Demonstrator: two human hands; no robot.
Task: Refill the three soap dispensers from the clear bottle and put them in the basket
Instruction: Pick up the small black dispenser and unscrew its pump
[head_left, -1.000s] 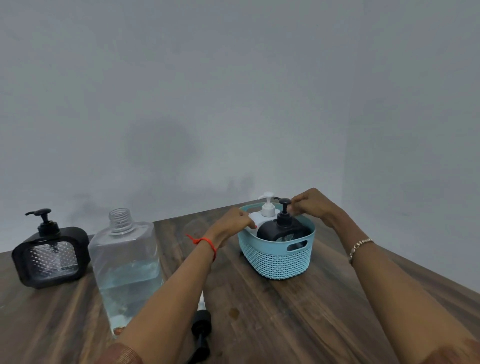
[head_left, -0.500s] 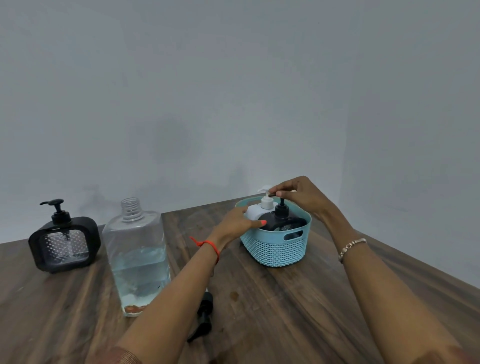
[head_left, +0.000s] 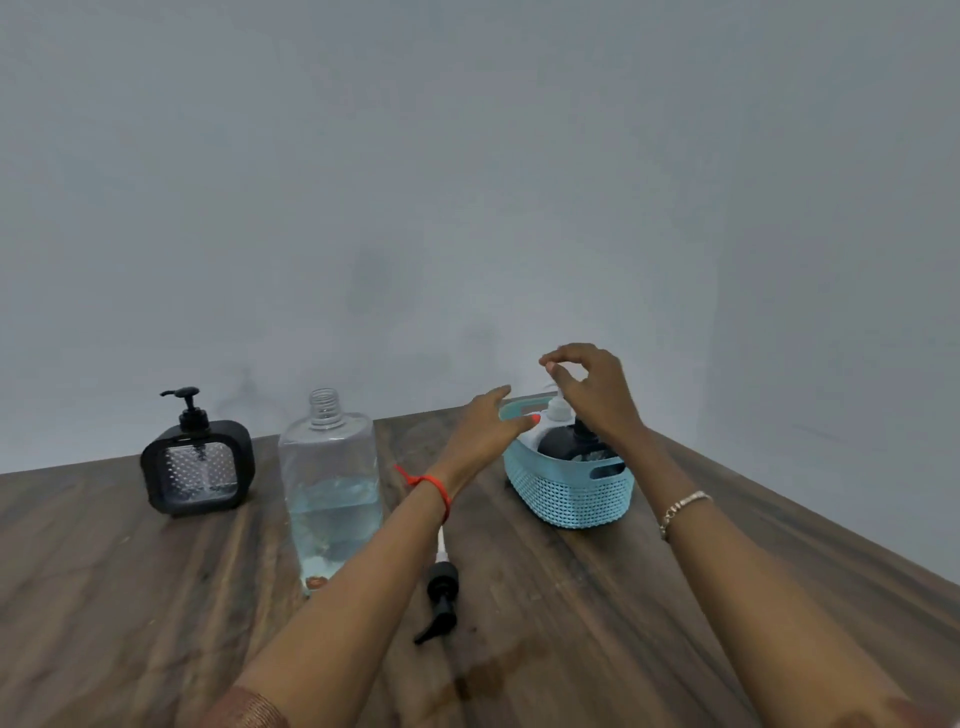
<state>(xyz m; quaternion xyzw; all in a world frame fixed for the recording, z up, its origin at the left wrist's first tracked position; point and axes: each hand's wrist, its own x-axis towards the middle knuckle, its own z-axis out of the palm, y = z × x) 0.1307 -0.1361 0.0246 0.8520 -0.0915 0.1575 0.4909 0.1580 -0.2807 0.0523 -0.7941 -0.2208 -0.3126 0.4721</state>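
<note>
A teal basket (head_left: 571, 493) stands at the back right of the wooden table (head_left: 571, 623). Inside it are a white dispenser (head_left: 555, 410) and a black dispenser (head_left: 561, 441). My left hand (head_left: 485, 431) hovers by the basket's left rim with fingers straight and holds nothing. My right hand (head_left: 592, 389) is raised above the basket with loosely curled fingers, holding nothing. A third, square black dispenser (head_left: 197, 462) stands at the far left. The clear bottle (head_left: 332, 478), uncapped and about half full, stands between that dispenser and my left arm.
A loose black pump head (head_left: 441, 597) with its white tube lies on the table under my left forearm. A grey wall runs close behind the table, and the table's right edge slants past the basket.
Both hands have let go of the dispensers in the basket. The right hand has lifted above them and the left has drawn back to the basket's left rim.
</note>
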